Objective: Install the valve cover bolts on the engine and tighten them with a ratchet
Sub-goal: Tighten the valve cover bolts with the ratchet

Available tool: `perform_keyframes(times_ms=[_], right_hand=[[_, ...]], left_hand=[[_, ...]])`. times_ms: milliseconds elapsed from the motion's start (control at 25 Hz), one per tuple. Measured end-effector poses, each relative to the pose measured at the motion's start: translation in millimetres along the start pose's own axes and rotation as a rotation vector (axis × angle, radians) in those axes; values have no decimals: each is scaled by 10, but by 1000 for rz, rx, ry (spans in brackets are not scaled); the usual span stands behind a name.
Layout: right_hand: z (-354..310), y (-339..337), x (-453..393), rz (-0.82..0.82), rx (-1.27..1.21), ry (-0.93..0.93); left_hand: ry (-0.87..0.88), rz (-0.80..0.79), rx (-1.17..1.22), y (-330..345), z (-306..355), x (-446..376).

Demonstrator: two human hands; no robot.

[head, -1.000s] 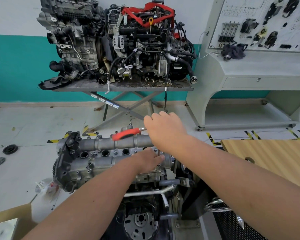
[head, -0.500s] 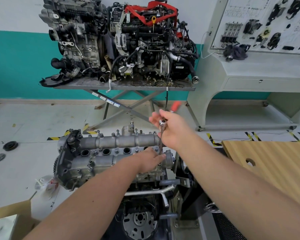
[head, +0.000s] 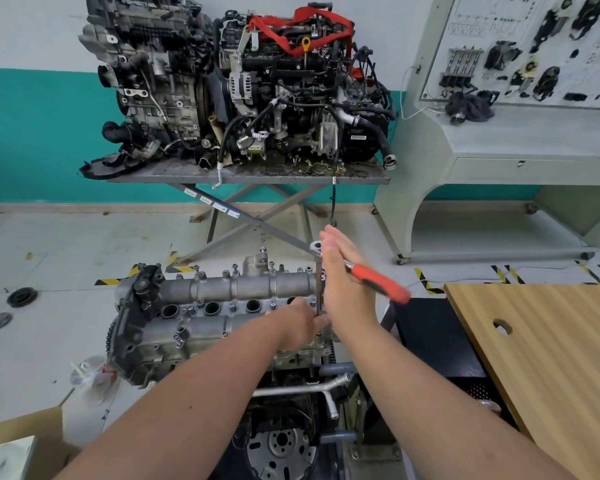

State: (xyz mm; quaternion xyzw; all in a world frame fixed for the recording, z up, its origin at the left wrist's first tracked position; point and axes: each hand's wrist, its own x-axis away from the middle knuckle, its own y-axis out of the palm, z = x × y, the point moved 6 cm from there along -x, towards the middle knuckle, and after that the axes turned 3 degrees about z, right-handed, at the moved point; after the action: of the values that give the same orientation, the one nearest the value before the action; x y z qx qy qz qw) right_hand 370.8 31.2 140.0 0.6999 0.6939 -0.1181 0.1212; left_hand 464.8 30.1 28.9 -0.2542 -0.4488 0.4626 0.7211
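Two bare hands worked at the right end of the engine (head: pixel 222 306), which sat low in front of the person with its grey valve cover (head: pixel 250 285) on top. Left hand (head: pixel 300 329) had its fingers clenched round the bottom of a thin upright extension bar (head: pixel 318 289), down at the cover's right end. Right hand (head: pixel 347 289) stood edge-on with fingers straight and released, palm against the ratchet (head: pixel 361 275) near its head; red handle (head: pixel 381 284) stuck out to the right, blurred. Small bolts (head: pixel 234 270) stood along the cover's far edge. Wooden surface (head: pixel 548 351) with a round hole lay at right; two more engines (head: pixel 239 84) sat on a metal surface (head: pixel 146 176) by the wall
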Motion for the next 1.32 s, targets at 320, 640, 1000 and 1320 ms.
perform_keyframes(times_ms=[320, 640, 1000, 1320], right_hand=[[-338, 192, -45, -304, 963, -816], [-450, 568, -319, -582, 1562, -368], [-186, 319, -545, -515, 679, 544], [144, 344, -36, 4, -548, 772]], left_hand=[[98, 179, 109, -48, 46, -28], [8, 3, 66, 77, -61, -43], [213, 113, 1395, -714, 204, 612], [-115, 372, 583, -1287, 780, 390]])
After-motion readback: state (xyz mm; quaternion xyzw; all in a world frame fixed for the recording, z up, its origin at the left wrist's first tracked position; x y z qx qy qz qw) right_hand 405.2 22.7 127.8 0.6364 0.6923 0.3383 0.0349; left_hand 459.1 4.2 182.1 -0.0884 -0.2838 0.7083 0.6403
